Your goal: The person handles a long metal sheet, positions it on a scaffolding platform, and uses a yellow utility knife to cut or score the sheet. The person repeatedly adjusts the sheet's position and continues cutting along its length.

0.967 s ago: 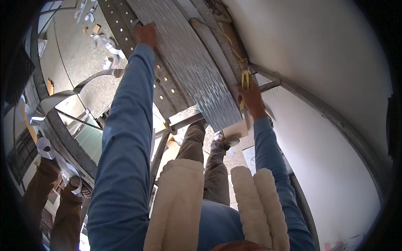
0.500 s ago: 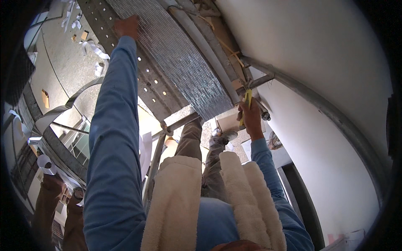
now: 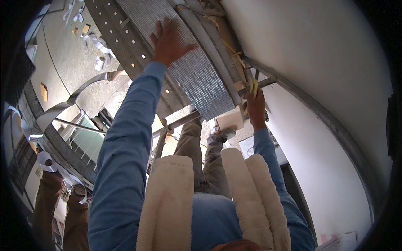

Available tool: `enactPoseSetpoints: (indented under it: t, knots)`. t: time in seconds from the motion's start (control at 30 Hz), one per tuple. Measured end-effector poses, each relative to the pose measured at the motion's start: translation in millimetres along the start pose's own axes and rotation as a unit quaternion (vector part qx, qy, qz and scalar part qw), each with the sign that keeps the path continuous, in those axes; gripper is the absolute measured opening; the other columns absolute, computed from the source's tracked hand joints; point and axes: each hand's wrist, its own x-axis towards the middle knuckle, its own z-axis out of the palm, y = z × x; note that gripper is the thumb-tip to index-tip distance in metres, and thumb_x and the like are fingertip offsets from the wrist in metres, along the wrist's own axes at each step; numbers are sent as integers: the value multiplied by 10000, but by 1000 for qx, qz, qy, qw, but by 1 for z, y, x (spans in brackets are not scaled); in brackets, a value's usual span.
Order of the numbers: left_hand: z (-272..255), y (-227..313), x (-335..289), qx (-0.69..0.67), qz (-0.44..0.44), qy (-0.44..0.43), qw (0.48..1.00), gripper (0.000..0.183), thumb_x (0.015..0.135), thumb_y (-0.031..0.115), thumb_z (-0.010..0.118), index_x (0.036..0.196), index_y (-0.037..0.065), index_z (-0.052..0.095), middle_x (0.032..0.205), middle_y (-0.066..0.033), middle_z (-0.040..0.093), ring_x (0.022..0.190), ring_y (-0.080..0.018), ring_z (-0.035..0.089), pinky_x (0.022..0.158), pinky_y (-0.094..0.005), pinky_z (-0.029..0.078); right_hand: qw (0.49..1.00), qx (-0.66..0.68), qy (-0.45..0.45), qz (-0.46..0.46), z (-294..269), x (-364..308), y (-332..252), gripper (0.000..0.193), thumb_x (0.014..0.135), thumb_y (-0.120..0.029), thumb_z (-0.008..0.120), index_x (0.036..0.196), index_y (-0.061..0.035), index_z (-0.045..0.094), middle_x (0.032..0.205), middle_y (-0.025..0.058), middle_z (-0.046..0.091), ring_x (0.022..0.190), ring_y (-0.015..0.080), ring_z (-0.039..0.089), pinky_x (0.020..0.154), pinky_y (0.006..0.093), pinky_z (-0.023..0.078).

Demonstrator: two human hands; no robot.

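Nearest, the right hand [image 3: 256, 109] is closed around a yellow tool [image 3: 253, 89] by the rail [image 3: 264, 82], while farther out the left hand [image 3: 168, 42] lies spread flat on the ribbed metal plank [image 3: 184, 62], whose long axis runs away from the person between both hands.

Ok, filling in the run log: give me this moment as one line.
left hand: flat on ribbed metal sheet | right hand: gripping yellow tool at wall | stance: on scaffold bar
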Motion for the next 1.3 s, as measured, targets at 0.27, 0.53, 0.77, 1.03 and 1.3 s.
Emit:
enactPoseSetpoints:
  t: [0.27,0.53,0.77,1.03,1.3]
  knots:
    - [3,-3,7,18,9,-6,1000,1343,688,852,709,1623,37,195,1691,-257,102,1555,-508,38,1178,-741,140,960,209,85,164,57,-69,88,267,909,-62,724,1153,-38,618,1031,66,701,901,210,732,626,343,597]
    - [-4,-8,14,38,22,6,999,1366,657,822,760,1623,29,205,1691,-246,131,1559,-486,83,1180,-719,185,958,216,148,117,87,-66,71,230,909,-46,709,1104,15,605,917,84,681,720,166,668,578,291,574]
    - [-28,-1,22,75,-16,-75,994,1357,651,847,741,1611,25,247,1685,-221,187,1555,-467,133,1176,-710,211,983,87,161,1,91,-61,27,315,1017,-176,625,1248,23,543,1020,177,669,750,236,689,625,397,571]
    - [-32,6,21,74,-35,-104,991,1391,652,781,797,1637,42,150,1715,-192,93,1567,-474,61,1175,-735,185,824,-416,-146,-356,200,121,-162,321,1002,-184,538,1216,54,550,1223,341,617,1037,497,661,885,546,545]
    - [-26,0,21,58,-22,-87,994,1427,621,830,770,1646,80,120,1716,-198,67,1561,-499,23,1154,-765,185,845,-393,-118,-344,240,171,-215,399,1015,-248,492,1286,43,497,1131,372,662,1053,546,645,917,612,518]
